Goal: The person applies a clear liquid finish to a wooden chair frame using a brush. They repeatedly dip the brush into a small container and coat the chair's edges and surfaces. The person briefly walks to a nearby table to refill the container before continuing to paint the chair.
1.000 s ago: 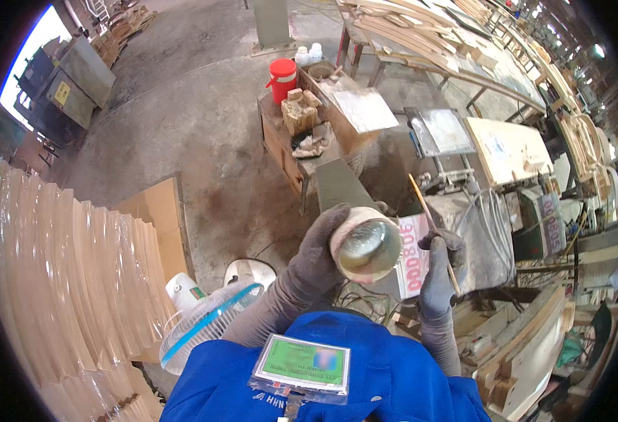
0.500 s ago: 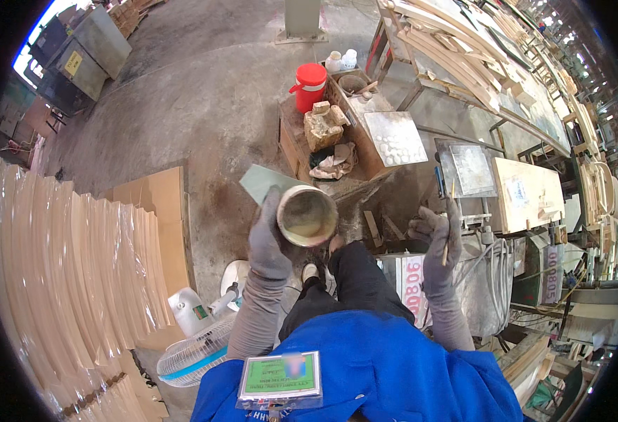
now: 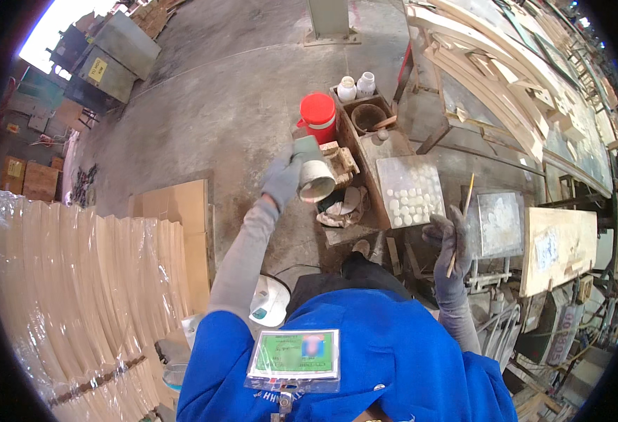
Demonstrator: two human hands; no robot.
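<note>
White cup (image 3: 315,180), centre of frame just left of mid: left hand (image 3: 283,177) in a grey glove is wrapped round its side, fingers closed on it, arm stretched fwd. Cup is tipped so the mouth faces down-right, towards a wad of rags (image 3: 342,204) on the low bench below it. Held by the wall, not the rim, prob. to keep the glove off whatever's inside; contents not visible from here.

Right hand (image 3: 450,243), mid-right, also gloved, pinches a thin stick (image 3: 460,224) that runs up past the fingers. Other fingers loosely spread, so a light grip. Stick is kept upright and off to the side, clear of the cup.

Betw. the two hands: a flat tray (image 3: 411,191) dotted w/ white blobs, laid level within reach. Right of it a second, smeared plate (image 3: 499,224).

Upper centre: red jug (image 3: 319,117) on the floor, two white bottles (image 3: 355,87) and a dark bowl (image 3: 367,117) in a box beside it. Wrapped curved boards (image 3: 77,295) fill lower left; wood frames (image 3: 506,84) upper right.
</note>
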